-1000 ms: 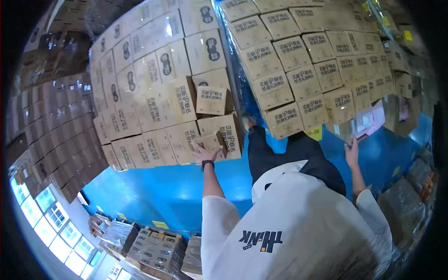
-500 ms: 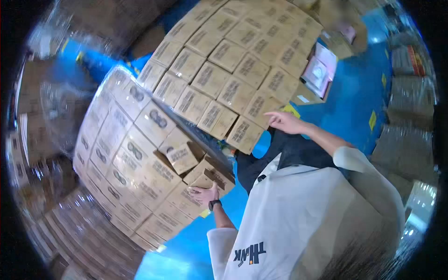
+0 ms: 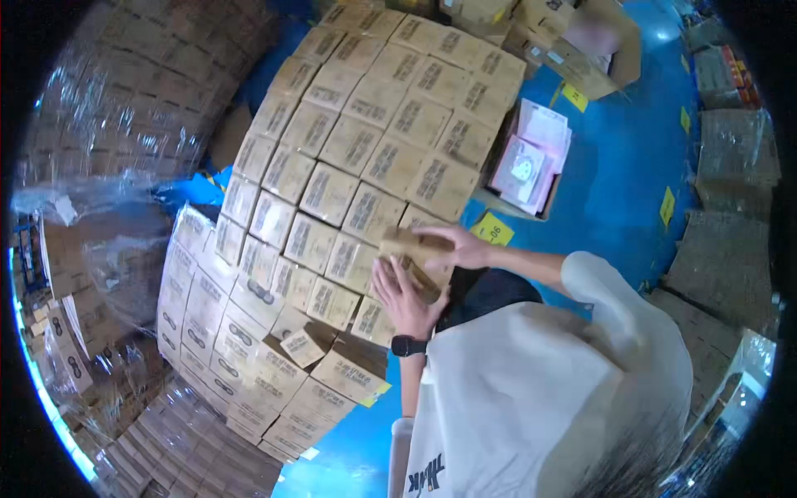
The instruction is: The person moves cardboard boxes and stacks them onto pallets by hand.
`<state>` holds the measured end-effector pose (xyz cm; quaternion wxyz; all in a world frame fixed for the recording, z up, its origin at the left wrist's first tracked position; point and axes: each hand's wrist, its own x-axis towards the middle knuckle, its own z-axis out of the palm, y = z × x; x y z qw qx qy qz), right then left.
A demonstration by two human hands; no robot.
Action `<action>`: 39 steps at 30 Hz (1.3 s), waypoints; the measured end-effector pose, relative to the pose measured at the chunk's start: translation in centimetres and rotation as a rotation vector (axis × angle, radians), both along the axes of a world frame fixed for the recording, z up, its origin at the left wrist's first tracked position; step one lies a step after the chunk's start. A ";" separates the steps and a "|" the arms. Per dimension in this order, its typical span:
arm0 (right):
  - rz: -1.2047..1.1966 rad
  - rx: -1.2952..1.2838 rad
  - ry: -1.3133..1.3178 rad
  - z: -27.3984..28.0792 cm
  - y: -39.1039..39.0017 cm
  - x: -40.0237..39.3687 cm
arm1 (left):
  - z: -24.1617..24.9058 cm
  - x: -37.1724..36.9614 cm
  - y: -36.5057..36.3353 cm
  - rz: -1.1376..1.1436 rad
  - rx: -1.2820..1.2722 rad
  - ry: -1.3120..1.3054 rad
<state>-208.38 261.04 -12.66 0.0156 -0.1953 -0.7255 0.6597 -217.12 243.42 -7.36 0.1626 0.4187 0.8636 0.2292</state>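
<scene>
My left hand (image 3: pixel 408 300), with a black watch at the wrist, has its fingers bent over a small plain brown cardboard box (image 3: pixel 402 241). My right hand (image 3: pixel 462 247) grips the same box from the other side, fingers across its top. Whether it is one box or two together, I cannot tell. The box is over the near corner of a large block of printed cartons (image 3: pixel 359 142), close to my body. Lower left, an open carton (image 3: pixel 355 370) with raised flaps sits on a lower stack (image 3: pixel 256 365); a smaller printed box (image 3: pixel 302 348) lies tilted in its opening.
An open box (image 3: pixel 529 163) with pink and white packages stands right of the carton block on the blue floor (image 3: pixel 610 178). A yellow floor label (image 3: pixel 492 229) is near my right hand. Another open carton (image 3: pixel 594 48) stands farther back. Film-wrapped pallets (image 3: pixel 149 108) line the left.
My left hand has left the open carton on the lower stack and moved up to meet my right hand. Both now hold a small brown box. The view has shifted.
</scene>
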 end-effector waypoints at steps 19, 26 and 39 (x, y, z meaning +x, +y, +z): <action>-0.204 0.206 -0.462 -18.9 30.3 3.0 | -17.6 4.0 -10.4 1.242 0.189 -1.291; -0.207 0.382 -0.338 -14.8 27.5 2.6 | -19.9 5.4 -3.8 1.062 0.197 -1.309; -0.417 0.903 -0.262 -10.9 19.6 0.2 | -17.0 3.5 -8.7 1.190 0.312 -1.185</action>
